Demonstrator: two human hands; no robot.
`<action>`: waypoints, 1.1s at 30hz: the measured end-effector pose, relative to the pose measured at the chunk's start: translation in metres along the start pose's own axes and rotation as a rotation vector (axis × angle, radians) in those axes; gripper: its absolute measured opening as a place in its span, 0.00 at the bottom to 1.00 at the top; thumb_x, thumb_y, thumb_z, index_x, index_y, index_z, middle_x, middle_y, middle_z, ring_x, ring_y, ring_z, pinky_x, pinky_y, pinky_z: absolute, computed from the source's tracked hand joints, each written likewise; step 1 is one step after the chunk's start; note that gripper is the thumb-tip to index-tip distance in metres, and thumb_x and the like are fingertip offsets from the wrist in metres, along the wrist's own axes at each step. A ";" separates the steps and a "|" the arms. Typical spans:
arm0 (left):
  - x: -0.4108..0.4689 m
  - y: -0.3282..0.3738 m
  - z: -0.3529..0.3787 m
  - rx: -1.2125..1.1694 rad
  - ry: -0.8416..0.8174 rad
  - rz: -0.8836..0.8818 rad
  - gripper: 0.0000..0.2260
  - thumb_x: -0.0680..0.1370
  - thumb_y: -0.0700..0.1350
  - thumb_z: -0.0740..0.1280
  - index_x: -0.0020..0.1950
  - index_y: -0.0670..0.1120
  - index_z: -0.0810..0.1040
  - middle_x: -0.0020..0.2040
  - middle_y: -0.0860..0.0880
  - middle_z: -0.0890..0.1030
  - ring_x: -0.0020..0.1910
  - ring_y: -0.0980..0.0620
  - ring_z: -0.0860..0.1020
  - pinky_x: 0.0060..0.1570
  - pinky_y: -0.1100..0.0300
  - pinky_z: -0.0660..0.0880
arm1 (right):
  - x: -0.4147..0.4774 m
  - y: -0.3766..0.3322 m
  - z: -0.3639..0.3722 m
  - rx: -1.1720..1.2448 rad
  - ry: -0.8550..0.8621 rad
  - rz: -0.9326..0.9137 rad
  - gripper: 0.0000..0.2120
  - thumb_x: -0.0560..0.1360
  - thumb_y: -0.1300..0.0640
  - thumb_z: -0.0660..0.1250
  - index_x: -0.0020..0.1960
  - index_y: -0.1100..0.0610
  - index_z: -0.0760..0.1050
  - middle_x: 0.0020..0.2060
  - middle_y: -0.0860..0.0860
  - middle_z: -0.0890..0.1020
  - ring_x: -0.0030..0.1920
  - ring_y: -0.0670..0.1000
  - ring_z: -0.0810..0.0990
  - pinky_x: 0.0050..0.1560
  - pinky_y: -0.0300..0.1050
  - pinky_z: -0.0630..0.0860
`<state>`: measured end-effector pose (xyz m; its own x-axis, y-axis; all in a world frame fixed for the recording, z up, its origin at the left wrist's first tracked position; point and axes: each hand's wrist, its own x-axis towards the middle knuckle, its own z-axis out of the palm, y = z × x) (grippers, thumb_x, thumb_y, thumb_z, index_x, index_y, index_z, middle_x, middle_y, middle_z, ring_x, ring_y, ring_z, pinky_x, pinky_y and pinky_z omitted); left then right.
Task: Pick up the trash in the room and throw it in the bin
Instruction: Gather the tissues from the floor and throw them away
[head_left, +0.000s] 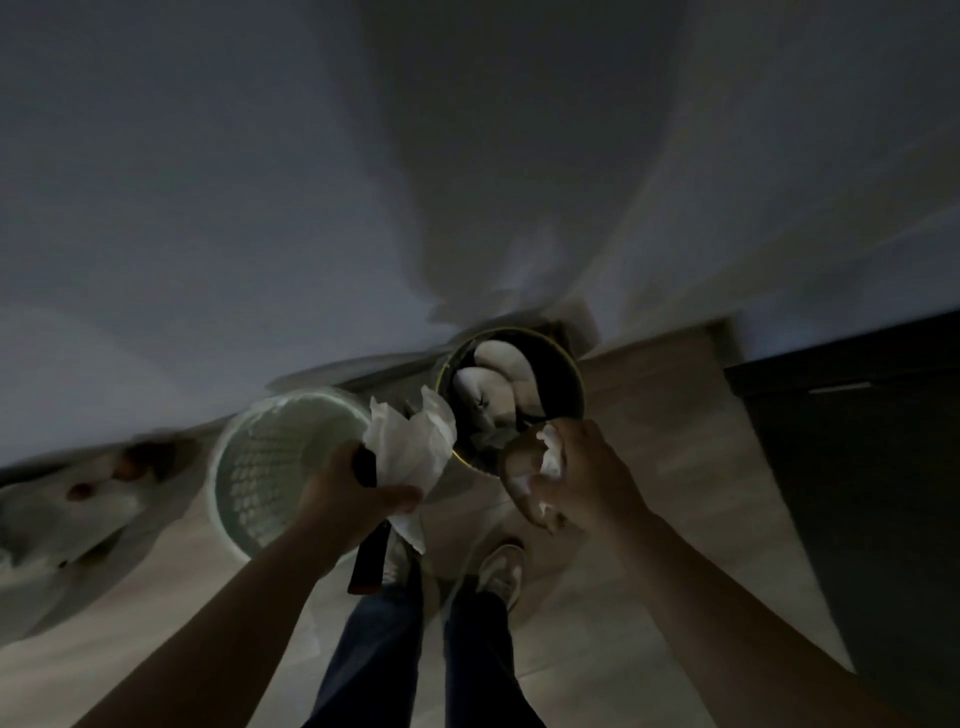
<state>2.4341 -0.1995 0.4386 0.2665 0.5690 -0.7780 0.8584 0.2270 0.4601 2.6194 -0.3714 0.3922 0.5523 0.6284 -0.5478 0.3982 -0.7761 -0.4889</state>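
— What fills most of the view?

— A pale wall (208, 208), then a wooden floor (685, 499) below it, and a dark cabinet (857, 467) at the right. The view is dim and blurred.

— And on the floor?

— A pale green basket (260, 457) with holes stands at the left. Just beside it, at its right, stands a dark round bin (563, 382) with white rubbish inside.

— Where are the hands?

— The left hand (353, 488) is between the basket and the bin, in front of them. Its fingers curl round a sheet of white paper (410, 447) and a long dark object (369, 561); I cannot tell what the object is. The right hand (592, 478) is at the near edge of the bin and grips a crumpled white tissue (553, 457) with a brownish piece (514, 470), too blurred to name.

— So the trash is not in the bin?

— Both hands hold it. Below them are two light shoes (501, 566).
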 end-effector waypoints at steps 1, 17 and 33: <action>0.010 -0.006 0.003 -0.008 -0.004 -0.004 0.21 0.64 0.42 0.79 0.52 0.46 0.75 0.45 0.46 0.80 0.44 0.47 0.80 0.44 0.50 0.79 | 0.012 0.002 0.008 -0.002 0.000 0.005 0.28 0.67 0.49 0.74 0.64 0.52 0.70 0.60 0.52 0.71 0.57 0.55 0.76 0.52 0.49 0.75; 0.083 -0.015 0.028 0.097 -0.053 0.043 0.24 0.62 0.42 0.79 0.54 0.44 0.75 0.45 0.46 0.80 0.44 0.46 0.80 0.41 0.53 0.78 | 0.069 0.025 0.041 -0.049 -0.104 0.066 0.27 0.73 0.53 0.70 0.70 0.52 0.67 0.64 0.55 0.73 0.63 0.56 0.74 0.53 0.44 0.71; 0.159 0.045 0.125 0.251 -0.220 0.191 0.41 0.58 0.55 0.78 0.66 0.44 0.67 0.58 0.47 0.76 0.55 0.43 0.77 0.44 0.52 0.79 | 0.046 0.072 0.030 0.094 -0.050 0.237 0.22 0.73 0.56 0.68 0.66 0.55 0.71 0.58 0.54 0.79 0.58 0.54 0.78 0.55 0.43 0.74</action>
<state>2.5701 -0.1979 0.2825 0.4959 0.3928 -0.7745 0.8578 -0.0828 0.5073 2.6514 -0.3964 0.3109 0.5841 0.4329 -0.6866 0.1907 -0.8954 -0.4023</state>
